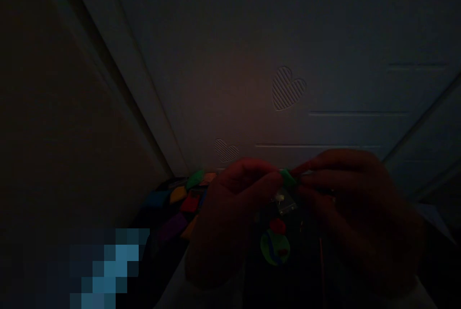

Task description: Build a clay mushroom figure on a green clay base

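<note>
In dim light, my left hand [230, 208] and my right hand [356, 203] meet near the middle of the view. Between their fingertips is a small green piece [288, 178] that looks like modelling clay; both hands pinch it. Below them lies a round green disc [273, 238] with a blue strip and a dark red bit on it. A red lump [277, 226] touches or overlaps its upper edge; I cannot tell which. Just under the fingertips is a small clear flat object [286, 207], partly hidden.
Left of my hands lie several coloured pieces, among them blue [154, 199], yellow [177, 195], red [189, 202], purple [175, 226] and green [195, 180]. A thin stick [321, 266] lies at the lower right. Behind stands a pale panel [216, 59] with embossed hearts.
</note>
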A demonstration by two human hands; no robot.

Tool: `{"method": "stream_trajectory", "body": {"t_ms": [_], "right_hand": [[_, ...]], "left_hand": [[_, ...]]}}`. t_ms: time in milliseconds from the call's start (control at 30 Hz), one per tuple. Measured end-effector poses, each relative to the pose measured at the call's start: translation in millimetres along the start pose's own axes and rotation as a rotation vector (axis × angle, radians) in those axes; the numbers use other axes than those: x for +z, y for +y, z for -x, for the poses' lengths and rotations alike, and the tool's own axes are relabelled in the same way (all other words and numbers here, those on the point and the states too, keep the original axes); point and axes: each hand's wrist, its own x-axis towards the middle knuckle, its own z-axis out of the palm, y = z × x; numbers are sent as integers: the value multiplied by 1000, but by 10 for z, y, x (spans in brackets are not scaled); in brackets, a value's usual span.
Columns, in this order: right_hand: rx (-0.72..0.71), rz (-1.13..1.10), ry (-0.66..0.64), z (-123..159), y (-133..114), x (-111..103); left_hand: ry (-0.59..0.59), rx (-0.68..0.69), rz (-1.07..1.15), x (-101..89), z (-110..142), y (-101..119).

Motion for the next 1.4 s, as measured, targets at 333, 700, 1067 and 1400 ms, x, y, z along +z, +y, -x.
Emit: {"method": "stream_trajectory", "body": {"t_ms": [333,700,1067,1400], "right_hand": [[-68,66,-8,-62,6,13],[-57,56,7,-43,24,13],[-83,52,1,-37,19,-29],[-74,25,-15,-41,9,-19]], "left_hand": [[51,44,-85,28,33,19],[36,83,-98,24,28,11],[22,78,-104,6,31,5],[-28,48,-98,7,35,21]]}}
